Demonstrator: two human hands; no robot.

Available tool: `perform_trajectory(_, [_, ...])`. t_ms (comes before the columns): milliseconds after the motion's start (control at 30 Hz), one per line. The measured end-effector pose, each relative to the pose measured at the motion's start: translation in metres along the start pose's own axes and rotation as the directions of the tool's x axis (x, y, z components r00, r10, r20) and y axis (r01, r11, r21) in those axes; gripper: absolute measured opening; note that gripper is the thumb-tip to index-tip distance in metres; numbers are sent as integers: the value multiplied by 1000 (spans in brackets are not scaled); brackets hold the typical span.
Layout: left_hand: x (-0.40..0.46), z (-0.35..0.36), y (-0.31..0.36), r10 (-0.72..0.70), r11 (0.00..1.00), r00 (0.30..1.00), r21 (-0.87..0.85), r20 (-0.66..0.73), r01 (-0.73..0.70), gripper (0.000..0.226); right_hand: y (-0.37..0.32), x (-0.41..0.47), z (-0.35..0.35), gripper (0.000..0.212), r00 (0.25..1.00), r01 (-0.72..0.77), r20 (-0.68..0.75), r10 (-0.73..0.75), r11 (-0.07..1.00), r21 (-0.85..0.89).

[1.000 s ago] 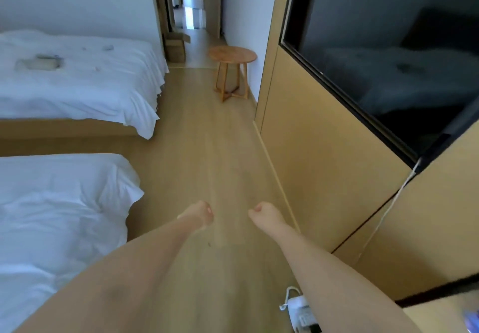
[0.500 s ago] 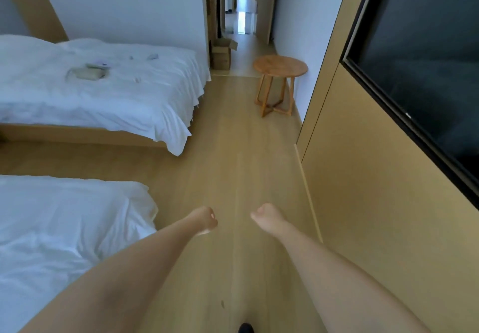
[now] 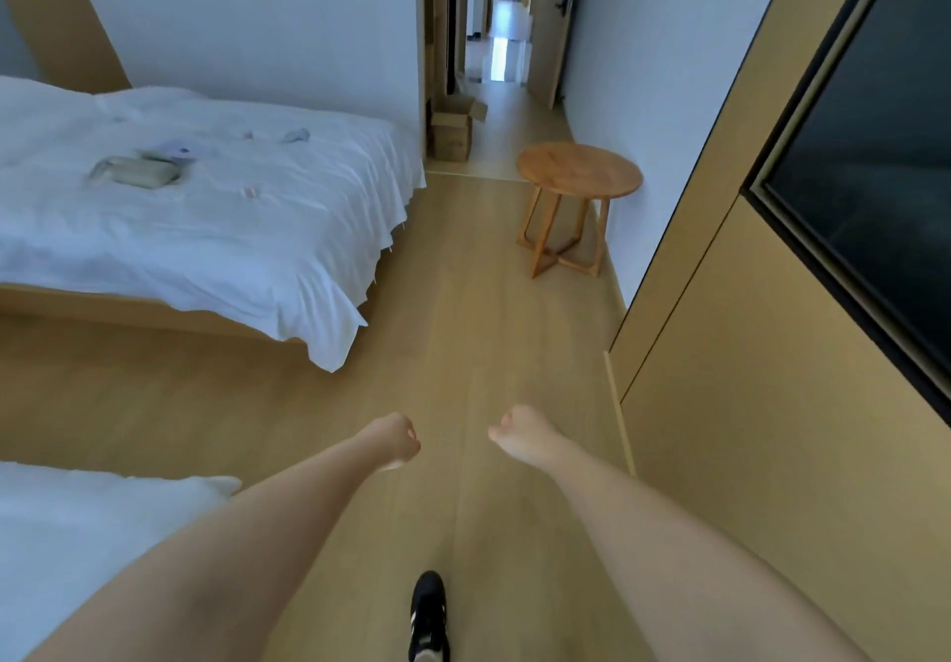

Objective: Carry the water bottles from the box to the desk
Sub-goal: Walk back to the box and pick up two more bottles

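Reaching out over the pale wooden plank floor (image 3: 463,332), my left hand (image 3: 393,439) and my right hand (image 3: 520,434) are both curled into loose fists and hold nothing, a narrow gap of floor between them. Far ahead of my fists, at the mouth of the corridor, stands the open brown cardboard box (image 3: 453,126), its flaps up; what is inside it I cannot tell. Nearer, ahead and to the right of my right hand, a round wooden side table with crossed legs (image 3: 579,175) stands against the white wall. Ahead and to the left of my left hand lies a bed with rumpled white sheets (image 3: 206,229), a few small items scattered on it. Just left of my left forearm is the corner of a second white-sheeted bed (image 3: 77,533). Below my hands, between my forearms, my black shoe with white stripes (image 3: 428,615) is on the floor. To the right of my right arm runs a tan panelled wall with a dark glass panel (image 3: 885,187).
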State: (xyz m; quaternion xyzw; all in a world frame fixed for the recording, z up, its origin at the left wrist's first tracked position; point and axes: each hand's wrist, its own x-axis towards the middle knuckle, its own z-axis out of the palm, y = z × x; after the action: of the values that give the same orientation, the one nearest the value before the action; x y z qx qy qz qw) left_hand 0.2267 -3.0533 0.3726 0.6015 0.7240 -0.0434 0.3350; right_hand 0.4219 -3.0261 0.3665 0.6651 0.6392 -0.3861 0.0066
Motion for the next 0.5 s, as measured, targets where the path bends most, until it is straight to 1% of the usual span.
perform_trajectory(33, [27, -15, 6, 9, 1000, 1000, -21, -9, -9, 17, -8, 27, -13, 24, 1000, -2, -10, 2, 1000, -3])
perform_trajectory(100, [74, -49, 21, 19, 999, 1000, -30, 3, -19, 26, -24, 75, -41, 38, 999, -30, -26, 30, 1000, -8])
perform_trajectory(167, [118, -86, 37, 16, 1000, 1000, -21, 8, -15, 17, -40, 117, -70, 46, 998, -46, -30, 46, 999, -15])
perform_trajectory(200, [140, -105, 45, 21, 1000, 1000, -17, 6, -21, 15, -47, 137, -84, 47, 998, -55, -34, 55, 998, -7])
perform_trajectory(300, [201, -153, 74, 20, 1000, 1000, -22, 9, -20, 33, -62, 197, -127, 45, 995, -73, -60, 75, 997, 38])
perform_trajectory(333, [219, -165, 83, 29, 999, 999, -16, 15, -29, 36, -67, 216, -140, 45, 995, -74, -67, 77, 996, 43])
perform_trajectory(500, [322, -206, 125, 62, 998, 998, 19, 9, -62, 26, -84, 323, -199, 46, 994, -74, -81, 79, 995, 71])
